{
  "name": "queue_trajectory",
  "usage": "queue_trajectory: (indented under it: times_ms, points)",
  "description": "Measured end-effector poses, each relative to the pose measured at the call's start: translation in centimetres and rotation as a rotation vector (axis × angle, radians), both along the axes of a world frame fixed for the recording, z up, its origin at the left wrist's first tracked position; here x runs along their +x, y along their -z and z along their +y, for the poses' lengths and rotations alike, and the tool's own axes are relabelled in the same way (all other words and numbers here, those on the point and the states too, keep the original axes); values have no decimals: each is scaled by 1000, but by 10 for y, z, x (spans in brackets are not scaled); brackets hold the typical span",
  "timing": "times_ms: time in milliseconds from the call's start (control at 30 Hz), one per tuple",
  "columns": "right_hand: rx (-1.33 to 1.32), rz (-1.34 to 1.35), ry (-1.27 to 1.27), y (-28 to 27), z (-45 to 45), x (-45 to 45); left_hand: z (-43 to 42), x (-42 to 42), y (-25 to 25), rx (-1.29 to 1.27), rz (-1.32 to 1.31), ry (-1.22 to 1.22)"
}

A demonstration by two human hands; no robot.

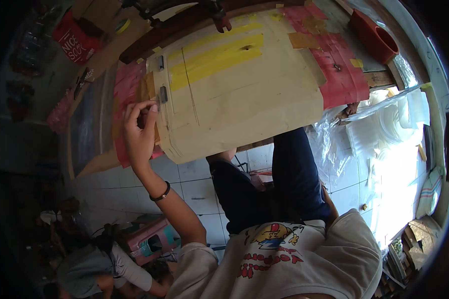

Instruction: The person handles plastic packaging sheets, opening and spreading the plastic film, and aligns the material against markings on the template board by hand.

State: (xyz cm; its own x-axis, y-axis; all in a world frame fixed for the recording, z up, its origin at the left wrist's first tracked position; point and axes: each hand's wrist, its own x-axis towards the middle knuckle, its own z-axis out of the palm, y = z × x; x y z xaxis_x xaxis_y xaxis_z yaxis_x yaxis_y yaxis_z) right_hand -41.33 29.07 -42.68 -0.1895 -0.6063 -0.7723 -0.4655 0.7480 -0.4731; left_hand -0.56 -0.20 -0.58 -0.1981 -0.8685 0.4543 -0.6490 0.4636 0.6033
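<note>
Our left hand [139, 127] curls its fingers toward the thumb beside the beige sheet [239, 94], any pinch unclear; our right hand's fingers are hidden.

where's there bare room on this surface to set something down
Widest bare patch: the beige sheet, between the yellow strips and its near edge. Crowded: its left edge, with dark pieces and the left hand; its far edge, by the dark red bar.

Sheet [249, 94] between left hand [140, 127] and tub [368, 37] at right.
</note>
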Motion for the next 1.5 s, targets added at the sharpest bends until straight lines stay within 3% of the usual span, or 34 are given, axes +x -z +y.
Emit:
queue_trajectory:
  times_ms: [100, 167, 233, 300, 433, 500, 567, 600, 633, 667, 700, 733, 767, 800, 833, 867, 900, 933, 967, 1033, 1133, 1367, 1500]
  points:
    - [-287, -72, 264, -13, -20, -34, 3, -2, -3, -24, -2, -24]
    - [-620, -71, 405, -40, -43, -60, 6, -6, -8, -16, -3, -48]
    - [-991, 68, 430, -94, -68, -81, 4, -2, -5, -29, -1, -45]
    - [-1288, 440, 526, -185, -95, -84, 4, 0, -3, -47, -15, -52]
    - [-1642, 550, 735, -297, -98, -90, 6, 0, -6, -103, -43, -31]
    - [-1738, 532, 621, -345, -123, -63, 5, 0, -7, -94, -22, -34]
    - [-1673, 402, 350, -389, -157, -20, 6, 2, -9, -56, 22, -14]
    - [-1678, 403, 168, -413, -173, 4, 5, 6, -8, 74, 174, 16]
    - [-1675, 407, -12, -429, -181, 28, 7, 18, -10, -7, 120, -38]
    - [-1581, 214, -13, -426, -189, 55, 4, 38, -21, -115, 60, -94]
    - [-1669, 142, 84, -416, -186, 69, 0, 57, -26, -205, 9, -136]
    - [-1599, -36, 308, -408, -171, 93, -7, 85, -24, -43, 1, -230]
    - [-1618, -228, 503, -405, -156, 126, -16, 109, -15, -43, -167, -361]
    - [-1815, -482, 371, -389, -150, 152, -22, 131, -8, -33, -345, -489]
    - [-1761, -467, 33, -379, -141, 170, -27, 149, 3, -11, -528, -611]
    - [-1624, -564, -369, -392, -140, 188, -32, 156, 5, 77, -500, -599]
    - [-1540, -652, -750, -363, -150, 208, -31, 155, 5, 104, -500, -606]
    - [-1379, -741, -916, -338, -152, 226, -32, 152, 5, 123, -501, -611]
    - [-1291, -712, -948, -296, -150, 241, -34, 150, 3, 140, -504, -618]
    - [-1124, -361, -1194, -212, -136, 253, -33, 149, 3, 128, -452, -602]
    - [-729, -361, -1447, -201, -130, 254, -30, 153, 2, 134, -390, -590]
    - [-639, -419, -1290, -184, -154, 248, -32, 156, 6, 149, -302, -557]
    - [-431, -103, -1295, -185, -169, 229, -34, 161, 6, 172, -335, -531]
